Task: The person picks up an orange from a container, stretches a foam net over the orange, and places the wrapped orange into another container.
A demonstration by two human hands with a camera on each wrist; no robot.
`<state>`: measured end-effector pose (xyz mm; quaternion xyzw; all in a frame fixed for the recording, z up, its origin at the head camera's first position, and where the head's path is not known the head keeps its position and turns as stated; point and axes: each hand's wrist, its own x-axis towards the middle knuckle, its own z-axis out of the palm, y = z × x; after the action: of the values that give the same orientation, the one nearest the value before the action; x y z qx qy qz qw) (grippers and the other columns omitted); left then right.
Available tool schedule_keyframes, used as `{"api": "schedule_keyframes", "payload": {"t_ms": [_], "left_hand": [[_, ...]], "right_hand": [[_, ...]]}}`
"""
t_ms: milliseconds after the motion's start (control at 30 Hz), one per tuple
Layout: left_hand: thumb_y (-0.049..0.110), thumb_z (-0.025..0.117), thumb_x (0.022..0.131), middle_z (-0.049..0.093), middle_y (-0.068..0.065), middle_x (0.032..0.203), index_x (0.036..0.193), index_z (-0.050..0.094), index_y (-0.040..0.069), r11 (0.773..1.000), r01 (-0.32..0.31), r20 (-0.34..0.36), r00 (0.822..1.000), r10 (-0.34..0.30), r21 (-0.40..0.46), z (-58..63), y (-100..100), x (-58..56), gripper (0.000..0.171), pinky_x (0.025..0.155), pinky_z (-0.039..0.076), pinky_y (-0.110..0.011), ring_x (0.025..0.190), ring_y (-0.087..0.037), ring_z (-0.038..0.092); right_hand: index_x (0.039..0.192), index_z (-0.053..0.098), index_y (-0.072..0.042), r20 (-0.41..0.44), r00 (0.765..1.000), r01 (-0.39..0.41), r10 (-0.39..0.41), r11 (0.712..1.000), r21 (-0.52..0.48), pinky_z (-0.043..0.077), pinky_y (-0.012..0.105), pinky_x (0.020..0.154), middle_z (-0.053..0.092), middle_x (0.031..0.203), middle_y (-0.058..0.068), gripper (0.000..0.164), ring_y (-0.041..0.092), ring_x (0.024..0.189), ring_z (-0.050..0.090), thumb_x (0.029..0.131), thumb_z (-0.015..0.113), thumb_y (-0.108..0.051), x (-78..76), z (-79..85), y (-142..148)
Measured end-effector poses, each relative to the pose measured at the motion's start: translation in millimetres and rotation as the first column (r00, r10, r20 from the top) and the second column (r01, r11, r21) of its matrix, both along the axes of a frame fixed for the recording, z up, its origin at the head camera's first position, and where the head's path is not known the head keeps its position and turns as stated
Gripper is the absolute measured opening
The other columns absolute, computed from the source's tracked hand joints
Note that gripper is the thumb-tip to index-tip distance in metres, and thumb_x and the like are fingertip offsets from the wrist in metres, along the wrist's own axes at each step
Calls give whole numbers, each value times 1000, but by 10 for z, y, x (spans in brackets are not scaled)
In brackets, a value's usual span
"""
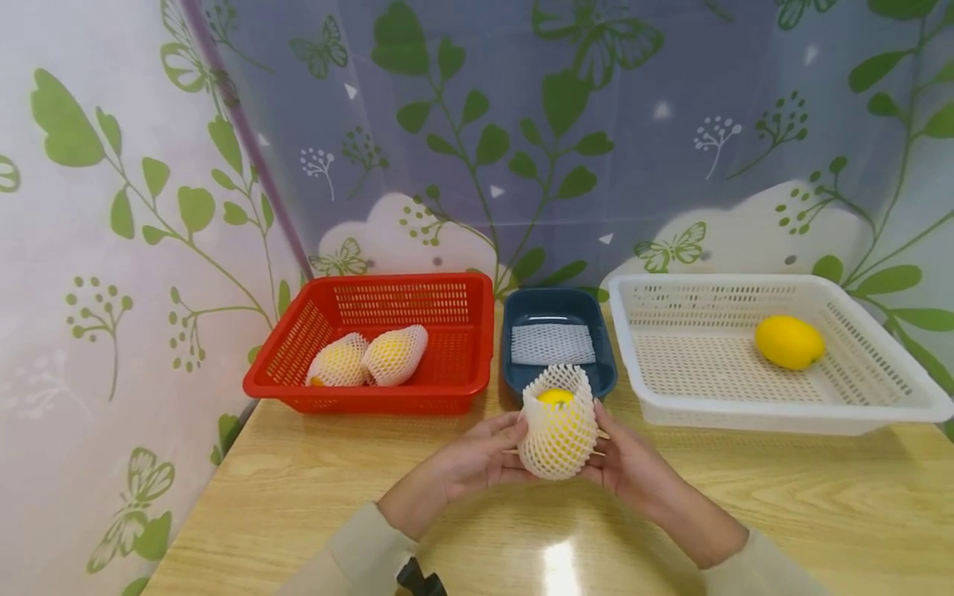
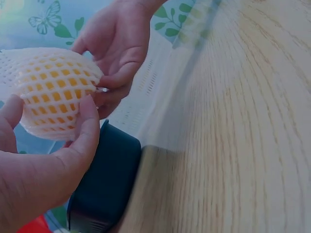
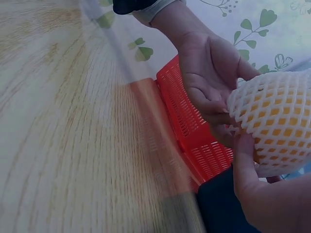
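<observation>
Between both hands, above the table's middle, is a yellow fruit, likely a mango, inside a white foam net sleeve (image 1: 561, 439). The net's upper end gapes, and the fruit's yellow top (image 1: 556, 397) shows there. My left hand (image 1: 480, 454) grips the netted fruit from the left, thumb on its near side. From the other side my right hand (image 1: 633, 463) holds it, with fingers partly hidden behind the net. In the left wrist view, fingertips of both hands touch the netting (image 2: 58, 94). The right wrist view shows the netted fruit (image 3: 277, 121) cut off by the frame's edge.
At the back left, a red basket (image 1: 373, 402) holds two netted yellow fruits (image 1: 395, 356). A dark blue bin (image 1: 605, 364) with flat white foam nets (image 1: 551, 344) stands in the middle. The white basket (image 1: 745, 416) on the right contains one bare yellow fruit (image 1: 790, 342).
</observation>
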<state>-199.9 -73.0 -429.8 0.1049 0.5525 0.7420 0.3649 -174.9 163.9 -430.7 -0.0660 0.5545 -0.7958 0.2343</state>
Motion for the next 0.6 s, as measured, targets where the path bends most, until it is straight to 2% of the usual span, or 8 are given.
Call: {"api": "schedule_keyframes", "payload": {"t_ms": [133,267,400,500,600], "left_hand": [[38,54,97,57,-15,127,149,28,5,1000,2,3,1000,-2,10,-8,-4,-7,67,102,42,-50,112,-30,61],[34,55,97,57,-16,128,149,28,7,1000,15,3,1000,-15,12,-29,-4,-18,64,101,43,-50,112,-30,61],[35,51,99,54,-18,132,150,27,6,1000,25,12,1000,-25,12,-9,-2,-21,63,102,43,-49,113,-31,60],[38,46,100,50,-20,137,151,25,7,999,33,9,999,-34,16,16,2,-21,64,103,42,-49,115,-32,58],[43,45,100,48,-21,140,152,24,9,999,35,1,999,-35,24,29,6,-26,66,103,42,-49,118,-33,57]], "right_hand": [[146,17,3,-13,1000,-20,20,1000,-14,52,31,92,57,116,8,70,20,105,62,103,27,-52,-7,10,6],[138,34,-6,-43,998,-43,42,998,-36,53,31,91,61,113,5,56,18,103,63,104,29,-50,-6,-11,17],[136,38,-11,-56,997,-54,52,997,-48,53,31,90,61,113,2,47,17,102,64,105,30,-46,-10,-1,30],[140,32,-9,-54,997,-50,48,998,-41,53,31,90,61,114,1,49,17,102,64,105,32,-43,-12,24,32],[136,35,-9,-59,997,-51,48,998,-44,53,31,90,62,114,1,44,15,102,64,106,33,-41,-20,29,29]]}}
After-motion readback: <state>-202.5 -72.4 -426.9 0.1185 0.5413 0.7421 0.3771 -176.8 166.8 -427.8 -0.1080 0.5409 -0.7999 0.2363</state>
